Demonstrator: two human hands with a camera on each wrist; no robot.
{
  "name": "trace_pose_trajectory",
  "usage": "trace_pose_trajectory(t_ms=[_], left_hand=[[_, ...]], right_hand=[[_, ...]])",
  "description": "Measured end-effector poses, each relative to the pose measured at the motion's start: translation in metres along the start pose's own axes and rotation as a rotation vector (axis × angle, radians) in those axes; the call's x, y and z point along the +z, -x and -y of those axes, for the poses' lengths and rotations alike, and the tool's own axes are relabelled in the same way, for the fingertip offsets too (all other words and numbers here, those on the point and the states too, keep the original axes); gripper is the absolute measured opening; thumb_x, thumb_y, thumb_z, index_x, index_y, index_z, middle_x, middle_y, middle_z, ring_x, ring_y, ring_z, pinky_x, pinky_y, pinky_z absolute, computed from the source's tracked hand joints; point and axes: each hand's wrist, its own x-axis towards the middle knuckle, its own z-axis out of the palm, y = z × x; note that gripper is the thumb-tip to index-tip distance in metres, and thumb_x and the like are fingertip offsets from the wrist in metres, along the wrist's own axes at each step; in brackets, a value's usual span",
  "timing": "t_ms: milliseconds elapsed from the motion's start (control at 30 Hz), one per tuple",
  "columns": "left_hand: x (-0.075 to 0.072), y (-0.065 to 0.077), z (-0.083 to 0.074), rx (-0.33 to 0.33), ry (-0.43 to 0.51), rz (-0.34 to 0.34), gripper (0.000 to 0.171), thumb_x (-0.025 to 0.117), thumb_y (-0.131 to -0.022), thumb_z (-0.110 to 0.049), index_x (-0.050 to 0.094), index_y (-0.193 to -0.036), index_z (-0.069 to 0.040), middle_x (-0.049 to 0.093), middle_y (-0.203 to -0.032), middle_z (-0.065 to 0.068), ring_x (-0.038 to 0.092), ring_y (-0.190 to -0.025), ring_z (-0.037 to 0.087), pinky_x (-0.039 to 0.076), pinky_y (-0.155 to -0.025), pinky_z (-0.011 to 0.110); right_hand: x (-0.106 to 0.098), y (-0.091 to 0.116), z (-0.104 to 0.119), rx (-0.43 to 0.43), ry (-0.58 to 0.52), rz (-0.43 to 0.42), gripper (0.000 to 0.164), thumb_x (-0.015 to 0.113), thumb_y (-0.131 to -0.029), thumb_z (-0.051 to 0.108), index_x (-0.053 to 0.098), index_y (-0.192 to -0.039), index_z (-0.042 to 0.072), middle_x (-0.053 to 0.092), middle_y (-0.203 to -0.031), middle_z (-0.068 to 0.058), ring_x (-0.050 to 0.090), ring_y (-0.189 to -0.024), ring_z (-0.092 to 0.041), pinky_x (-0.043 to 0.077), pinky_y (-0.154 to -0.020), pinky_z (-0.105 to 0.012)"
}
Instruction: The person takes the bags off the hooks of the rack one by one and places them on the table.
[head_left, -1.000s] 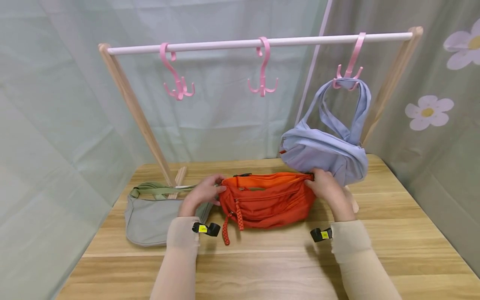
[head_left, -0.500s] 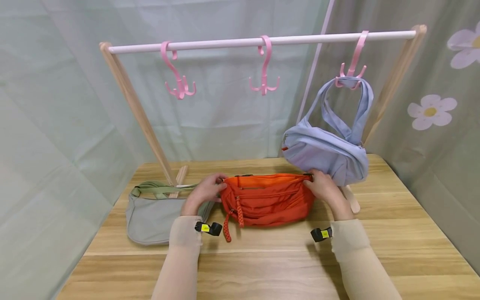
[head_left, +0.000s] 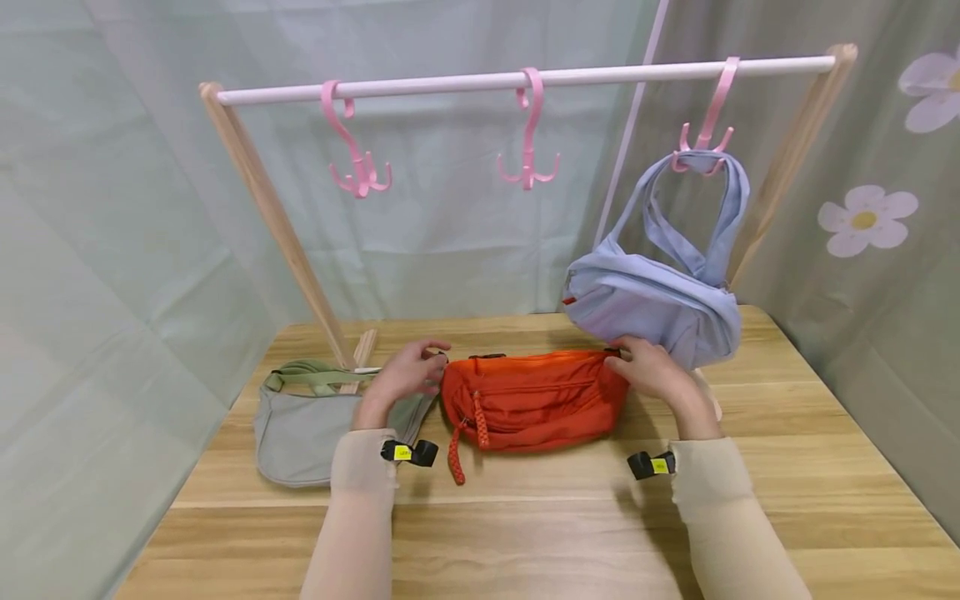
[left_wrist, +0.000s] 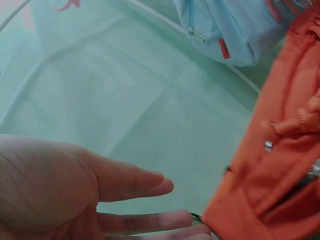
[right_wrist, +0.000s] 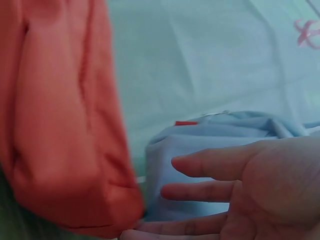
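I am remotely monitoring one pale-blue fabric shoulder bag (head_left: 652,300) hanging close behind the right hand (head_left: 651,367), and one grey fabric bag with a green strap (head_left: 307,437), which the left hand (head_left: 403,372) is partly masking. Between both released, loose-fingered hands, one red-orange zippered fabric bag (head_left: 536,404) is resting on the wood-grain table (head_left: 517,533). Three pink plastic hooks (head_left: 528,158) are hanging from one white rail (head_left: 450,82) before pale-green curtains (head_left: 465,250).

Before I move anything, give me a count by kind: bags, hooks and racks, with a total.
Bags: 3 (red bag, blue bag, grey bag)
Hooks: 3 (left hook, middle hook, right hook)
Rack: 1
Total: 7
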Motion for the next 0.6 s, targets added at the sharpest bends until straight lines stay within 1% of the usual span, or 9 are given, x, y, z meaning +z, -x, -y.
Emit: trace_pose_trajectory(t_ms=[100,167,267,333,400,467,567,600], left_hand=[[-0.001,0.000,0.000,0.016,0.008,0.005,0.041,0.045,-0.112,-0.012,0.047,-0.150,0.002,0.054,-0.133,0.032,0.064,-0.112,0.044,0.060,-0.089,0.047],[-0.002,0.000,-0.001,0.024,-0.006,0.011,0.041,0.045,-0.112,-0.014,0.048,-0.150,0.001,0.054,-0.134,0.033,0.064,-0.113,0.044,0.059,-0.090,0.048],[-0.002,0.001,-0.003,0.042,-0.035,0.022,0.041,0.046,-0.112,-0.015,0.049,-0.150,-0.001,0.053,-0.137,0.033,0.063,-0.117,0.044,0.058,-0.093,0.050],[-0.001,0.001,-0.004,0.075,-0.059,0.031,0.041,0.046,-0.112,-0.016,0.049,-0.150,-0.001,0.053,-0.139,0.033,0.063,-0.117,0.044,0.057,-0.094,0.051],[-0.001,0.002,-0.005,0.118,-0.074,0.032,0.040,0.048,-0.112,-0.016,0.050,-0.150,-0.002,0.054,-0.139,0.031,0.064,-0.116,0.044,0.057,-0.094,0.053],[0.000,0.002,-0.007,0.164,-0.081,0.029,0.040,0.049,-0.112,-0.017,0.051,-0.149,-0.003,0.056,-0.138,0.029,0.065,-0.114,0.043,0.056,-0.095,0.054],[0.001,0.001,-0.008,0.229,-0.056,0.021,0.039,0.052,-0.111,-0.018,0.054,-0.148,-0.005,0.060,-0.134,0.025,0.065,-0.112,0.042,0.055,-0.095,0.057],[0.002,0.000,-0.008,0.253,-0.044,0.020,0.039,0.052,-0.111,-0.018,0.054,-0.147,-0.005,0.061,-0.132,0.024,0.065,-0.112,0.041,0.055,-0.095,0.058]], right_hand=[[-0.005,0.004,0.004,-0.002,-0.036,0.005,0.041,0.058,-0.104,0.022,0.061,-0.134,-0.007,0.067,-0.127,-0.028,0.071,-0.095,-0.035,0.054,-0.090,-0.051],[-0.008,0.007,0.007,-0.004,-0.062,0.015,0.041,0.058,-0.105,0.022,0.061,-0.134,-0.007,0.068,-0.125,-0.027,0.072,-0.089,-0.030,0.056,-0.085,-0.048],[-0.012,0.010,0.011,-0.013,-0.077,0.019,0.041,0.057,-0.105,0.021,0.060,-0.135,-0.007,0.070,-0.122,-0.026,0.073,-0.087,-0.028,0.058,-0.082,-0.045],[-0.014,0.012,0.014,-0.028,-0.081,0.012,0.041,0.058,-0.105,0.021,0.061,-0.134,-0.007,0.071,-0.120,-0.026,0.073,-0.087,-0.029,0.058,-0.080,-0.045],[-0.017,0.015,0.018,-0.047,-0.070,-0.013,0.039,0.058,-0.105,0.022,0.063,-0.133,-0.006,0.072,-0.118,-0.024,0.073,-0.088,-0.029,0.057,-0.081,-0.045],[-0.020,0.018,0.022,-0.059,-0.086,-0.035,0.038,0.059,-0.105,0.021,0.064,-0.132,-0.004,0.073,-0.114,-0.023,0.073,-0.088,-0.029,0.058,-0.079,-0.044],[-0.027,0.024,0.027,-0.075,-0.104,-0.084,0.035,0.059,-0.106,0.021,0.065,-0.132,-0.001,0.075,-0.109,-0.020,0.073,-0.088,-0.026,0.057,-0.076,-0.040],[-0.030,0.026,0.028,-0.077,-0.124,-0.100,0.034,0.058,-0.107,0.021,0.065,-0.132,-0.001,0.075,-0.107,-0.019,0.073,-0.085,-0.026,0.057,-0.073,-0.039]])
